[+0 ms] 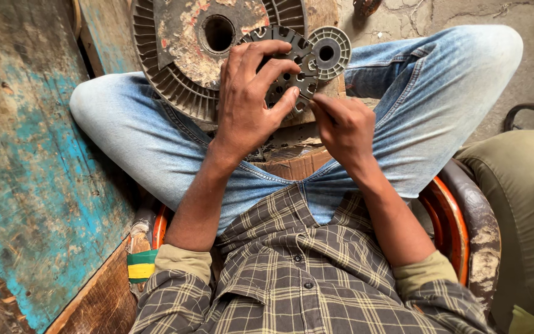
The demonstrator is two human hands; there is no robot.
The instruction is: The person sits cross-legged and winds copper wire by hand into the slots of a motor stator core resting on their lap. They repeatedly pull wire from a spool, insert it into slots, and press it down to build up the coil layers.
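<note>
- The left hand clamps a dark, slotted round metal core — fingers curled over its rim.
- The right hand pinches closed at that core's lower edge; what it pinches cannot be told.
- Behind — a rusty finned metal disc.

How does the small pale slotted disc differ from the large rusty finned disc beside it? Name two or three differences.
The small pale slotted disc is far smaller than the large rusty finned disc. The small one is clean pale grey; the large one is dark with rust and flaking red paint. The small disc lies wholly in view, untouched; the large one is partly covered by the left hand. Both are round with a centre hole.
</note>
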